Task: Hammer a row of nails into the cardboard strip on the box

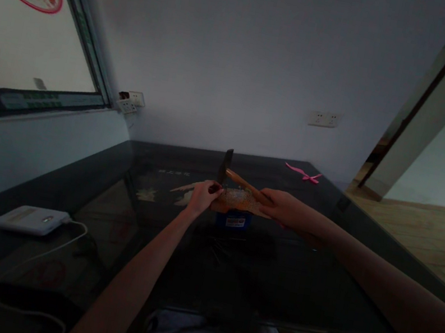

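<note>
My right hand (279,205) is closed round the wooden handle of a hammer (245,184), whose dark head stands upright near the middle of the table. Just beneath the hammer head, my left hand (202,196) pinches its thumb and fingertips together; what lies between them is too small and dark to make out. Under both hands is a rough, brownish wooden piece (236,198), lying across a blue box (234,219) with a pale label. Several thin, dark nail-like pieces (217,250) lie on the table in front of the box.
The dark, glossy table (270,288) reaches to the wall. A white power bank (32,220) with a cable lies at the left. A pink ribbon (304,173) lies at the far right. Wall sockets (324,119) are behind, and a window (35,33) is at the left.
</note>
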`<state>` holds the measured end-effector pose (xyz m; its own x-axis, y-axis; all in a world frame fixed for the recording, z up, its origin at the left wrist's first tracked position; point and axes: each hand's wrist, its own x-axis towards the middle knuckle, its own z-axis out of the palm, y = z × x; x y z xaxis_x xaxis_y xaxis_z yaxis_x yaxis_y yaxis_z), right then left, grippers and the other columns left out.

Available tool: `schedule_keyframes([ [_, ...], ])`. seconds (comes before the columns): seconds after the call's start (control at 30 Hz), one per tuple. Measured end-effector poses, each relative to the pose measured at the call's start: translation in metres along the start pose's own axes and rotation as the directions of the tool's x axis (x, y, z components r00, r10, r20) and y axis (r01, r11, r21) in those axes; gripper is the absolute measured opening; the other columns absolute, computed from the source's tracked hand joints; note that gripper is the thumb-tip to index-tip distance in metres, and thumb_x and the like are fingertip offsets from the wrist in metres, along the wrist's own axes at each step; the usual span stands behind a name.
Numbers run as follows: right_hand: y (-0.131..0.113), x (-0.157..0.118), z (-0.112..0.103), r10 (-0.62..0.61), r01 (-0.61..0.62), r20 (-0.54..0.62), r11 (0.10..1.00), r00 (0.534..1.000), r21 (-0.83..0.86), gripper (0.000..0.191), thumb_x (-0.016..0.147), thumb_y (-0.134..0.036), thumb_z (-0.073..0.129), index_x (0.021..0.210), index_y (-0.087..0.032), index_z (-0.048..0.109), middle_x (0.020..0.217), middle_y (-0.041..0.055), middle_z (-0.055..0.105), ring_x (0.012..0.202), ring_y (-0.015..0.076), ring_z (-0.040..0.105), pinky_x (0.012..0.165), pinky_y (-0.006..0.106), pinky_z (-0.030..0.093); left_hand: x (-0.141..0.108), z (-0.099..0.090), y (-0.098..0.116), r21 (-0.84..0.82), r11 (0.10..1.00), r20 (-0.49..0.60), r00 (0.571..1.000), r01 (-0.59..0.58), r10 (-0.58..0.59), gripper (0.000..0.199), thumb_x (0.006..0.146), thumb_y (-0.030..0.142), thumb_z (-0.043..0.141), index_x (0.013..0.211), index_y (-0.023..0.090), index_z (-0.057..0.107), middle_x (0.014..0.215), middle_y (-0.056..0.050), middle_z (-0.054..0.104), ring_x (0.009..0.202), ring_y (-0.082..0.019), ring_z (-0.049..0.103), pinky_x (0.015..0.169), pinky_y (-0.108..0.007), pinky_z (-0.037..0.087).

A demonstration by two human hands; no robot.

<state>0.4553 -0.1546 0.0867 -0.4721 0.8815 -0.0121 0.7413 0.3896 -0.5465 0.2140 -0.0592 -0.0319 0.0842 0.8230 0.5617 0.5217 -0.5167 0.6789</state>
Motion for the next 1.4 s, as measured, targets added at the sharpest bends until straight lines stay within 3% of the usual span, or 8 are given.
schedule_keyframes([
  [0.23,-0.007,-0.004,-0.002,0.033,-0.034,-0.027,0.999,0.999,-0.024,0.006,0.082,-0.021,0.050,0.084,-0.017,0.046,0.058,-0.0025,0.050,0.038,0.0067,0.045,0.034,0.019,0.031,-0.001,0.000,0.000,0.024,1.000,-0.004,1.000,-0.006,0.006,0.011,0.075,0.023,0.062,0.082,0.014,0.066,0.081,-0.007,0.069,0.074,-0.018,0.066,0.071,-0.030,0.054],
  [0.43,-0.002,-0.001,0.001,0.023,-0.021,0.054,0.999,0.998,-0.037,0.012,0.084,-0.025,0.050,0.091,-0.015,0.048,0.065,-0.0007,0.052,0.039,0.0067,0.047,0.034,0.019,0.034,-0.001,-0.001,-0.002,0.071,0.997,0.022,1.000,-0.005,0.003,0.013,0.076,0.025,0.062,0.082,0.014,0.066,0.080,-0.007,0.070,0.076,-0.018,0.066,0.071,-0.029,0.053],
  [0.6,-0.007,-0.003,0.000,0.034,-0.034,0.003,0.998,0.999,-0.045,0.011,0.084,-0.024,0.048,0.090,-0.015,0.047,0.066,-0.0005,0.051,0.039,0.0067,0.047,0.034,0.019,0.034,0.000,0.000,-0.003,0.065,0.998,0.003,1.000,-0.008,0.008,0.013,0.076,0.023,0.062,0.084,0.014,0.066,0.083,-0.008,0.070,0.077,-0.018,0.066,0.072,-0.029,0.053],
  [0.8,-0.006,-0.002,0.003,0.010,-0.008,0.048,0.998,0.999,-0.055,0.016,0.086,-0.031,0.047,0.089,-0.016,0.047,0.065,-0.0006,0.051,0.041,0.0069,0.048,0.036,0.019,0.036,0.001,-0.001,-0.003,0.106,0.994,0.023,1.000,0.005,-0.007,0.014,0.076,0.024,0.061,0.083,0.013,0.067,0.081,-0.008,0.070,0.075,-0.019,0.066,0.069,-0.029,0.053],
  [1.17,-0.016,-0.005,0.001,0.042,-0.038,0.029,0.991,0.999,-0.127,0.010,0.085,-0.024,0.049,0.085,-0.015,0.049,0.062,-0.0009,0.051,0.041,0.0064,0.045,0.039,0.020,0.031,0.004,0.000,-0.007,0.108,0.994,0.040,0.999,-0.008,0.004,0.015,0.076,0.024,0.061,0.085,0.013,0.067,0.083,-0.008,0.070,0.076,-0.020,0.065,0.070,-0.030,0.053],
  [1.4,-0.012,-0.007,-0.001,0.027,-0.029,-0.016,0.997,0.999,-0.076,0.010,0.084,-0.023,0.047,0.090,-0.015,0.047,0.067,-0.0005,0.051,0.041,0.0071,0.047,0.036,0.020,0.034,0.004,-0.001,-0.004,0.126,0.992,0.030,1.000,-0.007,0.003,0.012,0.074,0.019,0.062,0.084,0.015,0.068,0.083,-0.007,0.070,0.077,-0.018,0.065,0.073,-0.030,0.053],
])
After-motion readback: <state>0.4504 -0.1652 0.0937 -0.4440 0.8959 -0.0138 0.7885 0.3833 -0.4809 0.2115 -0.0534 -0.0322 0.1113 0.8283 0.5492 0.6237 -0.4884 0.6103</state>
